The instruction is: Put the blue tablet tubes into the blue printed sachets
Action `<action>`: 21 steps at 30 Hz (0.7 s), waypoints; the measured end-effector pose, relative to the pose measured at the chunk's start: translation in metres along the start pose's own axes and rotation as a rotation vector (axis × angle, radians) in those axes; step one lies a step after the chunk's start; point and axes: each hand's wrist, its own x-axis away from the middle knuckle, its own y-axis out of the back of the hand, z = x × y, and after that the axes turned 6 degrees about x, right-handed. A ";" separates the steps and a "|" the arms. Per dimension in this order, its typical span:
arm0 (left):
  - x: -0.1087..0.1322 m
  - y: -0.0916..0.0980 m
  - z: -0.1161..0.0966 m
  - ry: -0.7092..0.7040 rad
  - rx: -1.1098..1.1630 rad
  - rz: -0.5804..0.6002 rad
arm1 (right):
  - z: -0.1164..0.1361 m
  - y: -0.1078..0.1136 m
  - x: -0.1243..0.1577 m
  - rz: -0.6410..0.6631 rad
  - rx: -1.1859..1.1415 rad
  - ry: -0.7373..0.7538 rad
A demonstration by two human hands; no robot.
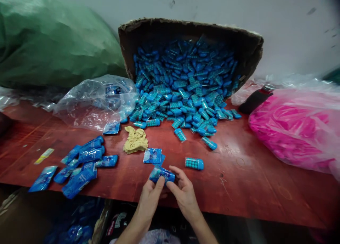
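Observation:
Above the table's front edge, my left hand (152,191) and my right hand (184,188) together grip a small tube in a printed blue sleeve (166,173). Both thumbs press on its near side, and the fingers behind it are partly hidden. Just beyond lie flat printed blue sleeves (152,155). To the right of them rests a bare clear tube with a blue cap (194,163), with rows of turquoise balls inside. A lump of yellow putty-like material (135,140) sits farther back. On the left is a pile of sleeved blue tubes (90,154).
Many capped tubes (186,91) spill from a tipped cardboard box (255,49) onto the red table (239,187). A clear plastic bag (87,106) and a green sack (53,42) stand left. At right are a pink-filled bag (292,127) and a dark bottle (256,99).

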 end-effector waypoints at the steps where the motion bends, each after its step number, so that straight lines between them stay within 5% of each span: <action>1: -0.001 0.002 -0.003 -0.023 -0.049 -0.024 | 0.001 0.000 0.000 -0.010 -0.009 -0.003; 8: -0.005 0.008 -0.013 -0.207 -0.085 0.005 | 0.004 -0.012 -0.004 -0.020 -0.133 -0.054; 12: -0.006 0.026 -0.026 -0.242 -0.235 -0.040 | 0.002 -0.018 -0.003 0.070 0.058 0.003; 16: -0.008 0.072 -0.068 -0.419 -0.663 -0.425 | 0.014 -0.016 -0.015 0.143 0.475 0.202; 21: -0.011 0.115 -0.102 -0.882 -1.083 -0.917 | 0.034 -0.038 -0.071 0.155 1.043 0.403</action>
